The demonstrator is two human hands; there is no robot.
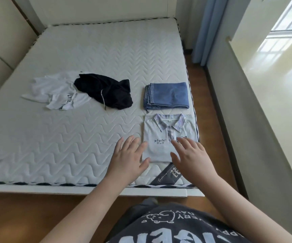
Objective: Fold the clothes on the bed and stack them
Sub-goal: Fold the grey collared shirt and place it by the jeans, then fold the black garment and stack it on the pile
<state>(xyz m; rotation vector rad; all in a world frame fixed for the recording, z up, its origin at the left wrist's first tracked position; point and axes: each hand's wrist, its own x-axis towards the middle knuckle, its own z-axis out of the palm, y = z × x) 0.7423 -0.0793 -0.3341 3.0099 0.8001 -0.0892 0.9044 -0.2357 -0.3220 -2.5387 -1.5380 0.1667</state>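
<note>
- folded polo shirt (166, 137): near right corner of mattress (89, 67), just before folded jeans (167, 95)
- left hand (127, 158), right hand (190, 156): fingers straight, spread, over shirt's near edge
- white shirt (54, 92), black garment (105, 92): unfolded, left

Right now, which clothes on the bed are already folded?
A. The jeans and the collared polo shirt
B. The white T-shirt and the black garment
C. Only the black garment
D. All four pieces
A: the jeans and the collared polo shirt lie as neat rectangles near the mattress's right edge, while the white T-shirt and the black garment lie crumpled farther left.
</note>
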